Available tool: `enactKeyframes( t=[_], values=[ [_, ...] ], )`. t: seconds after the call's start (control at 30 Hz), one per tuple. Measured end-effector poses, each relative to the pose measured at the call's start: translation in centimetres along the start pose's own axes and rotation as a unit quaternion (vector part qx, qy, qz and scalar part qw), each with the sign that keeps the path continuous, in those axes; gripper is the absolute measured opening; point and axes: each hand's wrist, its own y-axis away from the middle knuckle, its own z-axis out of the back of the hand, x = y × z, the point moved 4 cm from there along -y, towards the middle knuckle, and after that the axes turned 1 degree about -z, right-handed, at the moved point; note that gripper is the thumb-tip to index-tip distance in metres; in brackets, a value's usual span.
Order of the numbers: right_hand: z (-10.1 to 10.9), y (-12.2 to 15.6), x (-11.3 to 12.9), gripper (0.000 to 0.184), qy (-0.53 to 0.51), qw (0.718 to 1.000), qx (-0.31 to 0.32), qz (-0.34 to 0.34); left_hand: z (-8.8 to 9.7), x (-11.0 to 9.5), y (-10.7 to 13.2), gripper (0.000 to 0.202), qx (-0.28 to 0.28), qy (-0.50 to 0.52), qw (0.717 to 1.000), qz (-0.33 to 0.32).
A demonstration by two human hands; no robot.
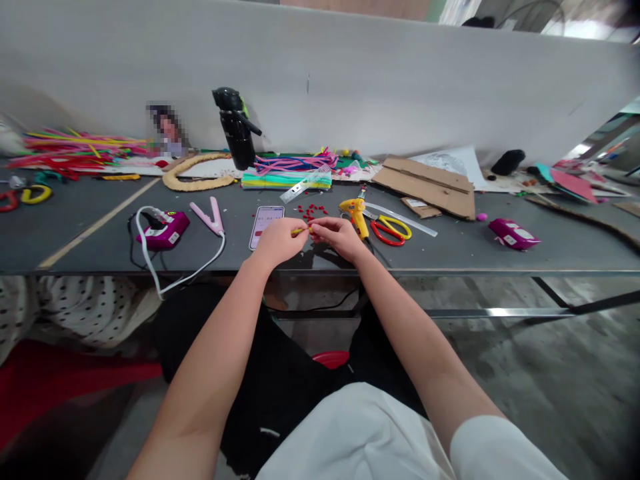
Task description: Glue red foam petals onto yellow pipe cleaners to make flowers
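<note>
We saw the phone (259, 220) at left, then our left hand (281, 241) pinching a yellow stick (299, 231), inside the table's (460, 252) near edge. Our right hand (340, 237) bent narrow, its grip unclear, close to the glue gun (356, 215).

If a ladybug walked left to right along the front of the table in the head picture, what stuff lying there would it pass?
Purple power socket → pink hair straightener → phone → little red bits → yellow glue gun → scissors with red and yellow handles → pink ball → purple box.
</note>
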Motion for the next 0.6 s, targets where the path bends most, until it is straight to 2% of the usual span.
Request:
enactKeyframes(
  t=[0.27, 0.4, 0.5, 0.6],
  values=[
    [0.24, -0.14, -0.32, 0.039, 0.033, 0.999, -0.004, 0.018, -0.22, 0.38, -0.09, 0.028, 0.008, 0.036, 0.999, -0.002],
    [0.15, -0.09, -0.18, 0.04, 0.002, 1.0, -0.004, 0.004, -0.21, 0.43, -0.13, 0.028, 0.009, 0.041, 0.999, -0.003],
    [0.03, 0.01, -0.08, 0.041, -0.03, 0.999, 0.002, -0.022, -0.16, 0.38, -0.1, 0.027, 0.009, 0.028, 1.0, 0.0],
    [0.05, 0.02, 0.05, 0.04, -0.029, 0.999, -0.007, -0.02, -0.13, 0.31, -0.02, 0.026, 0.002, -0.008, 1.0, 0.005]
  ],
)
